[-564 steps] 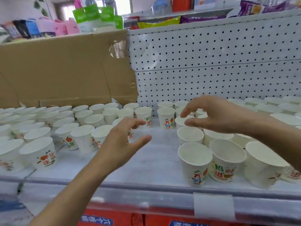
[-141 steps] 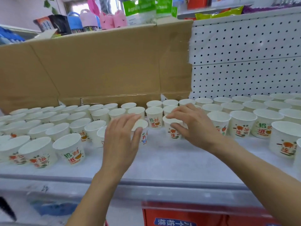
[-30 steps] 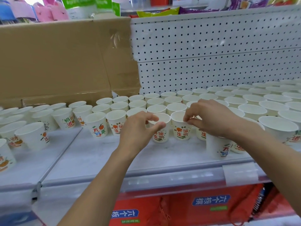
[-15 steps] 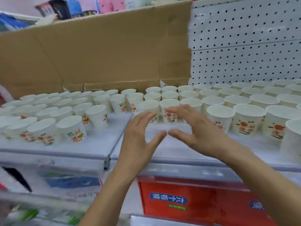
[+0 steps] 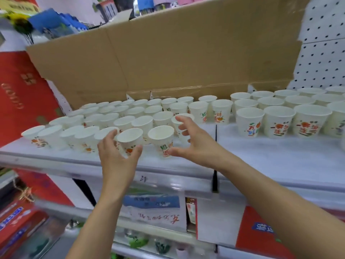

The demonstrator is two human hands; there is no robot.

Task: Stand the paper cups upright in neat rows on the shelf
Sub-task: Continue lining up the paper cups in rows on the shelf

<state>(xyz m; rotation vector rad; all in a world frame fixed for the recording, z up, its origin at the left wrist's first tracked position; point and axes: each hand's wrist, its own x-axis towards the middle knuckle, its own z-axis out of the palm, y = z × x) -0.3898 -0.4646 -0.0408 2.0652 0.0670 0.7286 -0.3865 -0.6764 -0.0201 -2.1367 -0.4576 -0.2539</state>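
**While both hands flank the front pair of cups, only the left has contact**

Two upright cups close the right end of the front row on the shelf (image 5: 261,156), with bare shelf to their right and the packed rows of paper cups (image 5: 130,111) behind them. The left front cup (image 5: 129,140) sits inside the left hand (image 5: 116,156). The fingers (image 5: 111,133) curl round its left side and the thumb lies against its lower front wall, so the cup is clasped between them, though how firmly cannot be told.

The right front cup (image 5: 161,139) stands just beside it, rims near but apart, and lies to the left of the right hand (image 5: 196,146). That hand is spread, fingers apart and holding nothing. Its thumb tip is just beside the cup's lower wall, while the index finger reaches over the rim of a cup in the row behind. Both front cups have their long axis vertical, mouths up.

The coming move seems to turn on the right hand. The gap between its thumb and fingers faces the cup, so a short shift to the left would bring it round the wall. Such light cups would tip easily, and the raised index finger could nudge the cup behind.

A brown cardboard sheet (image 5: 186,53) backs the rows, with white pegboard (image 5: 324,53) at the right.
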